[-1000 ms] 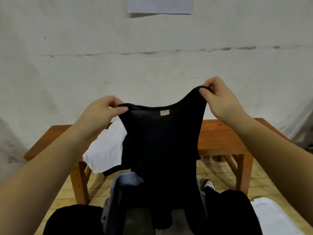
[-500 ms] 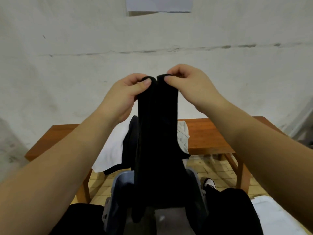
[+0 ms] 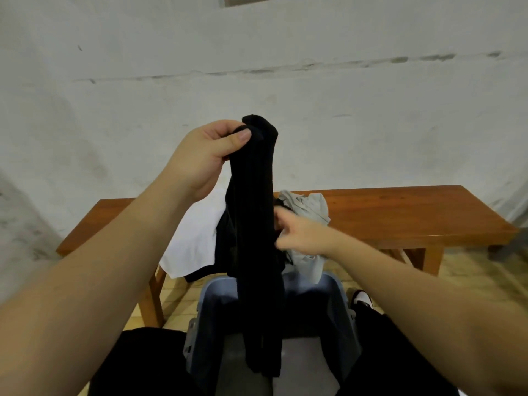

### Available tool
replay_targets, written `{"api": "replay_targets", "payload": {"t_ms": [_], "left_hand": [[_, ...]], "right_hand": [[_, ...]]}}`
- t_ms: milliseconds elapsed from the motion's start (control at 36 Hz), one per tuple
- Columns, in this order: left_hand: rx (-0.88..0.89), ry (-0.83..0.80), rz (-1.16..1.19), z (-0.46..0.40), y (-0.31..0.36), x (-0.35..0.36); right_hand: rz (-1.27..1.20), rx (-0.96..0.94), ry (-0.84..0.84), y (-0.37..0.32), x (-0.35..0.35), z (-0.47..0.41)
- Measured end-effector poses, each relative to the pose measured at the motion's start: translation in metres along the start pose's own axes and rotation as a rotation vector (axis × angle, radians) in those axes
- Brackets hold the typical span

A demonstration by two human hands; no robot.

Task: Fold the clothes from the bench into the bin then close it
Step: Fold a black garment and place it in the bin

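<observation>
From the head camera, the person's left hand (image 3: 205, 155) is raised in front of the pale wall, thumb and curled fingers pinching the top of a black garment (image 3: 254, 212) that is doubled lengthwise into a narrow strip. The strip hangs straight down from that pinch, and its lower end dangles inside the open grey-blue bin (image 3: 340, 315) that stands on the floor between the person's knees.

The right hand (image 3: 300, 234) is lower, about halfway down the strip on its right side. Its fingers are bent and reach toward the cloth's edge, but the hand is blurred, so I cannot tell whether they have hold of the fabric or only brush against it.

Behind the hanging strip stands a wooden bench (image 3: 414, 212) against the wall. A white garment (image 3: 194, 238) is spread over the bench's front edge left of the middle and droops below it. A crumpled light grey garment (image 3: 308, 207) sits near the middle of the bench and spills over the front edge toward the bin's far rim. A dark piece of clothing shows between the white one and the strip, though it is mostly hidden.

On the floor beside the bin's right wall a black and white shoe (image 3: 362, 299) peeks out.
</observation>
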State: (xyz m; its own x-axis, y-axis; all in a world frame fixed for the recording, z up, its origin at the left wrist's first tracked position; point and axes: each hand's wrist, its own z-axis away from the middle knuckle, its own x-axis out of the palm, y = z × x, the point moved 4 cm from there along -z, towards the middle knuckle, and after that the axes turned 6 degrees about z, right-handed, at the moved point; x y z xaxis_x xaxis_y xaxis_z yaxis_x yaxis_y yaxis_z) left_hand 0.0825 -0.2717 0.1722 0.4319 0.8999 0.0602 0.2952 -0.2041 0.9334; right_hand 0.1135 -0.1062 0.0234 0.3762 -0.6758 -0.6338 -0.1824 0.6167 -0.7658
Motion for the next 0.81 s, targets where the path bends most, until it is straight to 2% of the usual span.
{"api": "replay_targets", "payload": {"t_ms": [111,250,333,417,556,722,806], "left_hand": [[0.003,-0.019,0.013,0.003,0.001,-0.008],[0.009,-0.025,-0.001,0.008,0.003,-0.023],[0.008,-0.004,-0.008,0.009,0.005,-0.032],[0.0,0.027,-0.032,0.01,0.005,-0.044],[0.003,0.134,-0.106,0.012,0.0,-0.058],[0.033,0.274,-0.127,0.012,-0.003,-0.067],[0.017,0.331,-0.061,0.013,-0.004,-0.063]], "right_hand": [[0.279,0.11,-0.076,0.039,0.023,-0.004],[0.347,0.128,-0.145,0.052,0.023,-0.001],[0.374,0.138,-0.127,0.057,0.015,0.005],[0.333,0.189,-0.05,0.067,0.001,0.013],[0.259,0.239,0.173,0.082,-0.03,0.029],[-0.093,0.262,0.298,0.081,-0.053,0.054],[-0.3,0.205,0.377,0.077,-0.052,0.059]]}}
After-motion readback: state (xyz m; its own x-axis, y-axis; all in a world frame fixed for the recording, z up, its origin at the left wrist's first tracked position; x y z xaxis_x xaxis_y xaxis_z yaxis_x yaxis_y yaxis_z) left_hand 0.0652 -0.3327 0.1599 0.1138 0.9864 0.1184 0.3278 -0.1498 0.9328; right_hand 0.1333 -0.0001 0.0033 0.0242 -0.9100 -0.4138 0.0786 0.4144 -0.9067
